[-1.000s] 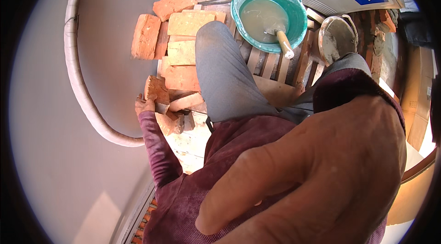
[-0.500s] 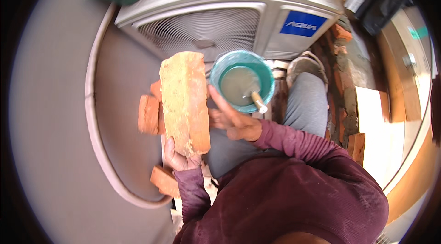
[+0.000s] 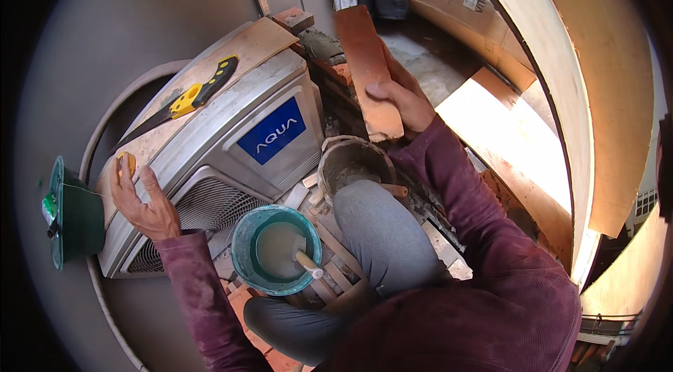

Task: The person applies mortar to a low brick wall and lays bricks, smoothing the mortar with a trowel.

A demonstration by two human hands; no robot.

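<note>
My right hand (image 3: 406, 100) grips a long orange-red brick (image 3: 368, 71), held up at a tilt with its rough lower end toward me. At the far left, my left hand (image 3: 144, 204) is over the edge of a grey outdoor air-conditioner unit (image 3: 280, 78), thumb and fingers apart. Its fingertips are at a small yellow object (image 3: 126, 162) on the unit's top; whether they touch it cannot be told. Between my legs and the unit stands a green bucket (image 3: 242, 249) of cloudy water with a wooden-handled tool (image 3: 308, 263) in it.
A mortar-crusted bucket (image 3: 326, 179) with a wooden handle showing stands by my knee. On the unit's top lie a board (image 3: 270, 32) and a yellow-black handsaw (image 3: 203, 92). A dark green tub (image 3: 80, 221) is at far left. Boards and a cardboard box (image 3: 449, 11) are at right.
The view has swung to the right. The brick has passed from my left hand to my right, which now holds it out at the right; my left hand has moved to the unit's top.
</note>
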